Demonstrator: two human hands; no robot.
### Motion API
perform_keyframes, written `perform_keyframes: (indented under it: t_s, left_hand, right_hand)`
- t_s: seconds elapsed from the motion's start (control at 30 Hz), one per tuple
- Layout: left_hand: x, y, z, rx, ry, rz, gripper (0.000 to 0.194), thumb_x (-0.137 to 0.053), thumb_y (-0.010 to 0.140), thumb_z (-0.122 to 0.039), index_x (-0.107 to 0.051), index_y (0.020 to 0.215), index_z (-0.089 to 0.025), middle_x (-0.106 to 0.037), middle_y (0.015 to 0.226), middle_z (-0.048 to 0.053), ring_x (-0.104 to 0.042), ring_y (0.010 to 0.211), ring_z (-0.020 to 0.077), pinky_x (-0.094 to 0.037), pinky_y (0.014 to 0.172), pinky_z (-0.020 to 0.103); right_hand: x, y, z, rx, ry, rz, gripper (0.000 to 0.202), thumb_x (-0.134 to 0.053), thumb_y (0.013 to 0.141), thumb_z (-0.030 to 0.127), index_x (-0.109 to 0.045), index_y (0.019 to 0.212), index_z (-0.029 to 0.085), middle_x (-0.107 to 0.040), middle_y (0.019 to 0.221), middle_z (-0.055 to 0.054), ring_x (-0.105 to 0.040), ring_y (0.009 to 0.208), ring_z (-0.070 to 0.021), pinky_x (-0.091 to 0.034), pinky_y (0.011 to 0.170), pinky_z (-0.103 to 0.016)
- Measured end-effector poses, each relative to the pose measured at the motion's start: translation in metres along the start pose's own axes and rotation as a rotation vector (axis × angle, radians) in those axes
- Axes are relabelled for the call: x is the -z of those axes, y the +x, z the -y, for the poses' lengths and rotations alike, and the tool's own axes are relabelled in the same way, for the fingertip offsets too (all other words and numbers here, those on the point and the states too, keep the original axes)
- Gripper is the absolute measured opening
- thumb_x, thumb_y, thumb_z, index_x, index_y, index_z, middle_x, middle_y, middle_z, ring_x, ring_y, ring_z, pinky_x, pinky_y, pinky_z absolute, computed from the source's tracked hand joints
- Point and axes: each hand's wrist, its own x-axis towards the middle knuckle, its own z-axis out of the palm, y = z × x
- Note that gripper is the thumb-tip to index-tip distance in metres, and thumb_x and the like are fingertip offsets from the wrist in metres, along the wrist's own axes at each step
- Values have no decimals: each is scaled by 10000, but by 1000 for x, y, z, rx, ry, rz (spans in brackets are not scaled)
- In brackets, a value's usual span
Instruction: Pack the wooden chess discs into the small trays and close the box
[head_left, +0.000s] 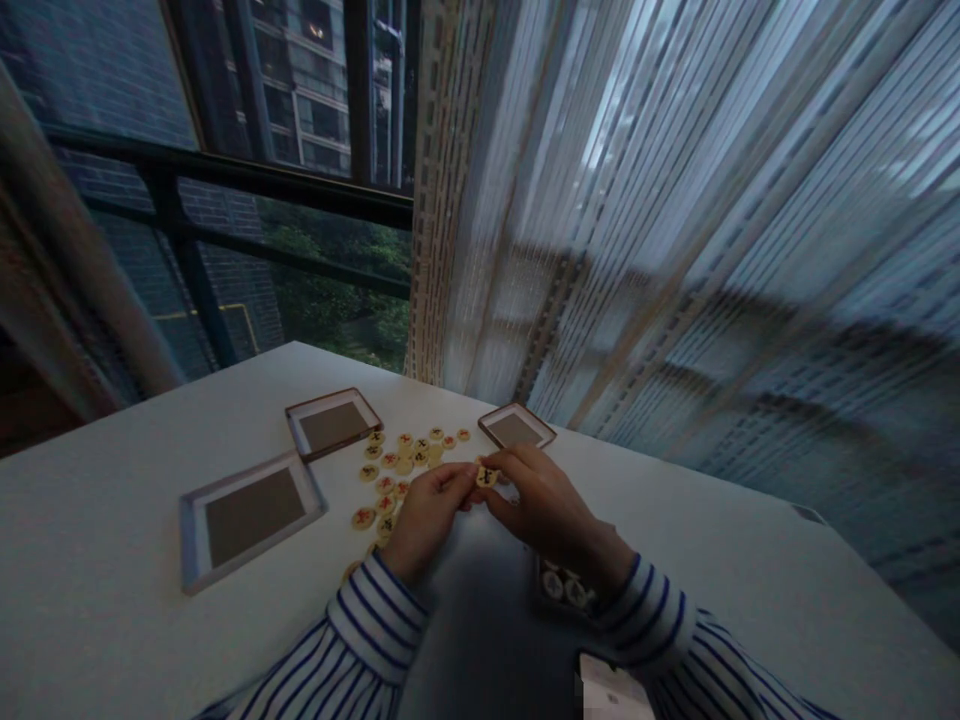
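A round yellow Chinese chess piece point(486, 477) with a black character is held up between my two hands over the white table. My right hand point(544, 495) pinches it between thumb and fingers. From the other side, my left hand point(429, 515) is closed, its fingertips at the piece's left edge. Several more Chinese chess pieces point(386, 484), with red or black characters and some blank side up, lie scattered beyond and left of my left hand. Below my right wrist sits a box point(541, 598) with several round pieces in it, partly hidden by my forearm.
Two shallow rectangular trays or lids, a near one point(187, 545) and a farther one point(295, 425), lie at the left. Another tray point(491, 428) lies beyond my right hand. A pale flat object point(615, 690) is at the bottom edge. A string curtain point(637, 250) hangs behind the table point(750, 580).
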Motion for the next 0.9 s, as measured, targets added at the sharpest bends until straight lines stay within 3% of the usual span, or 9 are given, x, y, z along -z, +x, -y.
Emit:
perform_keyframes:
  t_s: [0.3, 0.53, 0.7, 0.9]
  left_hand:
    - [-16, -12, -8, -18, 4, 34, 286, -608, 693, -409, -657, 737, -130, -605, 580, 3, -540, 583, 124, -422, 583, 235]
    - [-28, -18, 0, -24, 50, 84, 262, -613, 666, -397, -641, 695, -137, -637, 614, 23, -553, 586, 130, -445, 592, 247]
    - [-37, -23, 8, -49, 202, 113, 250, -589, 683, -380, -652, 717, -140, -657, 642, 37, -576, 599, 148, -459, 598, 261]
    - [-48, -29, 17, -130, 408, 113, 242, -558, 702, -384, -659, 739, -167, -676, 693, 30, -589, 647, 167, -470, 622, 277]
  right_hand:
    - [5, -30, -5, -42, 38, -102, 228, -583, 771, 253, -604, 980, 165, -642, 888, -76, -569, 852, -194, -467, 759, -324]
    - [18, -53, -11, -132, 35, -144, 224, -574, 773, 242, -606, 979, 158, -654, 889, -90, -577, 850, -203, -474, 751, -330]
    - [33, -68, -22, -230, 14, -109, 252, -556, 779, 232, -598, 1012, 145, -657, 906, -95, -584, 870, -192, -465, 775, -320]
    - [58, -76, -35, -402, -83, 18, 288, -523, 802, 269, -601, 1049, 143, -659, 890, -85, -592, 833, -186, -441, 762, -308]
